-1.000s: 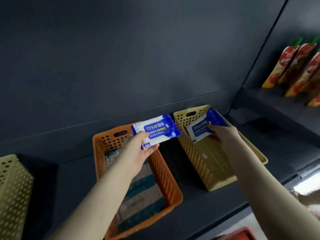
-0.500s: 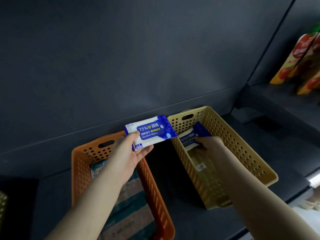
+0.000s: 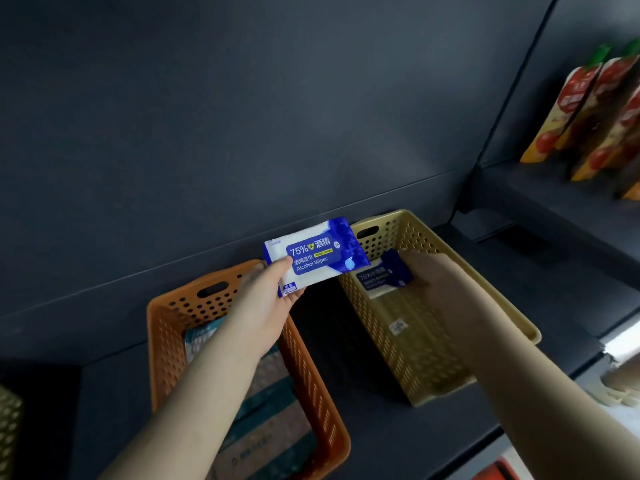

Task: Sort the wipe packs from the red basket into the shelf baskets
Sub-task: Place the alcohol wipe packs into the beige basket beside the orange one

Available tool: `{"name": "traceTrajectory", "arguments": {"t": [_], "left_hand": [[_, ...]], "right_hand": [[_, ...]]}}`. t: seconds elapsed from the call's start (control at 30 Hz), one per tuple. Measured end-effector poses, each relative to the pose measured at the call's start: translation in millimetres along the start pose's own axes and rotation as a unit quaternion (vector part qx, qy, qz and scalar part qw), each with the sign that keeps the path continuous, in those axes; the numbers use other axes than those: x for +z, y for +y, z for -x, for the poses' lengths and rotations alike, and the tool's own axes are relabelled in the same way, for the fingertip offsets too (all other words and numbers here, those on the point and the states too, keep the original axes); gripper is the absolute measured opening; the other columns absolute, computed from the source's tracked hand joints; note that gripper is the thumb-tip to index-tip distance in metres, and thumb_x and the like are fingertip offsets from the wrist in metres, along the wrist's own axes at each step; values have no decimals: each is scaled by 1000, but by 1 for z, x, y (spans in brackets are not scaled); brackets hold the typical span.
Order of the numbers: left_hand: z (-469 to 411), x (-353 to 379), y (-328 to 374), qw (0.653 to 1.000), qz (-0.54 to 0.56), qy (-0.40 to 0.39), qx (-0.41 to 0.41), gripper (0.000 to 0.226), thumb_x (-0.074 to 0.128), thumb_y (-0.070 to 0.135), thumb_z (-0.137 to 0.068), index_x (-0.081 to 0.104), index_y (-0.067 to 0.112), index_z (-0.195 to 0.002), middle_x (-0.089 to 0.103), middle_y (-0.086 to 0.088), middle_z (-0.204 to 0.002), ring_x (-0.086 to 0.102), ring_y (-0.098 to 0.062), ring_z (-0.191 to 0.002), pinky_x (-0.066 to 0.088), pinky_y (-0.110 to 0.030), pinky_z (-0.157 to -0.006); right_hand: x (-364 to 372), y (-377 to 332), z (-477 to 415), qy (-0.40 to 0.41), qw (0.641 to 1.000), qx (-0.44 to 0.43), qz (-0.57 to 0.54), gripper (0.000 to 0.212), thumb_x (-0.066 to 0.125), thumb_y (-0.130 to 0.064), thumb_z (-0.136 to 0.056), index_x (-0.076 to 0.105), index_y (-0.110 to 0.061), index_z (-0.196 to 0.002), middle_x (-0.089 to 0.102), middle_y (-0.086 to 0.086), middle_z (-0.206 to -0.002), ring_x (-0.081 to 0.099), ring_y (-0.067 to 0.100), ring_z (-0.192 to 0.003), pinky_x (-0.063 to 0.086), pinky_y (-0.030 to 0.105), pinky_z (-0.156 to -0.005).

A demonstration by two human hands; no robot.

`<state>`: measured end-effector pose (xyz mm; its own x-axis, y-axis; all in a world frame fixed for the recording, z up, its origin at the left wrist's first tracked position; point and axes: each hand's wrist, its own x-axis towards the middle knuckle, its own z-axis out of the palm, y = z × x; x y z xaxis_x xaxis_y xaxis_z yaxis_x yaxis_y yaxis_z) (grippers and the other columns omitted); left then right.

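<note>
My left hand pinches a blue and white alcohol wipe pack by its left end, holding it in the air between the orange basket and the tan basket. My right hand reaches into the tan basket and holds a second blue wipe pack low near the basket's back wall. The orange basket holds several teal and brown packs. A corner of the red basket shows at the bottom right.
Both baskets stand on a dark shelf against a dark back panel. Part of another tan basket shows at the far left. Red and orange pouches stand on a neighbouring shelf at the upper right.
My right hand has lowered its wipe pack deeper into the tan basket. My left hand keeps its pack at about the same place. The view has shifted slightly.
</note>
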<state>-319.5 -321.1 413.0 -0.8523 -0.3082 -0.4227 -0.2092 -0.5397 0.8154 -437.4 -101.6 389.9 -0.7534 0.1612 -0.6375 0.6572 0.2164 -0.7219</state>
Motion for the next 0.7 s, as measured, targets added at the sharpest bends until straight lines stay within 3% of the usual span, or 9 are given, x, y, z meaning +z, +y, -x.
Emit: {"name": "traceTrajectory", "arguments": {"t": [0.07, 0.13, 0.2, 0.33, 0.43, 0.5, 0.6, 0.7], "left_hand": [[-2, 4, -3, 1000, -2, -18, 2, 21, 60, 13, -93, 56, 9, -113, 70, -11, -108, 70, -17, -91, 51, -27, -71], [-3, 12, -6, 998, -13, -57, 2, 26, 59, 11, -94, 56, 8, -120, 71, -11, -110, 70, -19, -96, 52, -28, -75], [-1, 23, -7, 995, -36, -93, 3, 24, 58, 11, -94, 58, 10, -118, 72, -9, -107, 71, -17, -93, 55, -28, -74], [-4, 46, -12, 989, -99, -104, 24, 23, 58, 14, -95, 59, 13, -118, 69, -7, -106, 68, -13, -88, 54, -26, -73], [-13, 50, -19, 987, -146, -61, 12, 47, 59, 24, -95, 44, 19, -139, 57, -3, -131, 57, -19, -113, 46, -35, -99], [-16, 49, -24, 987, -150, -59, -28, 54, 55, 26, -98, 34, 20, -147, 48, -4, -143, 50, -26, -126, 39, -41, -108], [-20, 46, -33, 981, -165, -84, -66, 51, 54, 29, -98, 37, 24, -146, 50, -1, -142, 55, -26, -121, 40, -44, -107], [-28, 43, -41, 970, -209, -97, -70, 53, 61, 32, -94, 41, 29, -143, 57, 4, -135, 60, -21, -114, 46, -43, -102]], "right_hand": [[0, -5, 16, -45, 997, -44, -34, 43, 59, -45, -92, 60, -6, -110, 72, 12, -99, 70, 27, -94, 57, 40, -87], [1, -10, 38, -152, 980, -94, -92, 45, 54, -49, -92, 61, -10, -114, 71, 10, -108, 68, 24, -97, 56, 37, -87], [2, -13, 57, -214, 963, -134, -88, 35, 62, -40, -89, 59, -14, -112, 69, 8, -112, 68, 22, -101, 55, 39, -91], [-5, -15, 69, -122, 968, -209, -65, 40, 73, -14, -81, 55, -15, -117, 68, 5, -106, 72, 20, -90, 59, 42, -82], [-23, -16, 60, -10, 958, -286, -31, 29, 70, -11, -85, 56, -15, -110, 67, -2, -98, 69, 16, -85, 59, 36, -77], [-32, -15, 41, 56, 942, -319, 85, 28, 70, -11, -85, 58, -15, -110, 67, 2, -103, 67, 21, -92, 58, 42, -81], [-25, -13, 18, 57, 909, -307, 274, 34, 72, -15, -83, 60, -10, -114, 67, 10, -107, 65, 27, -95, 56, 43, -82], [-4, -4, -2, 9, 912, -272, 306, 44, 75, -20, -81, 59, -9, -121, 67, 10, -111, 63, 25, -96, 53, 36, -76]]}}
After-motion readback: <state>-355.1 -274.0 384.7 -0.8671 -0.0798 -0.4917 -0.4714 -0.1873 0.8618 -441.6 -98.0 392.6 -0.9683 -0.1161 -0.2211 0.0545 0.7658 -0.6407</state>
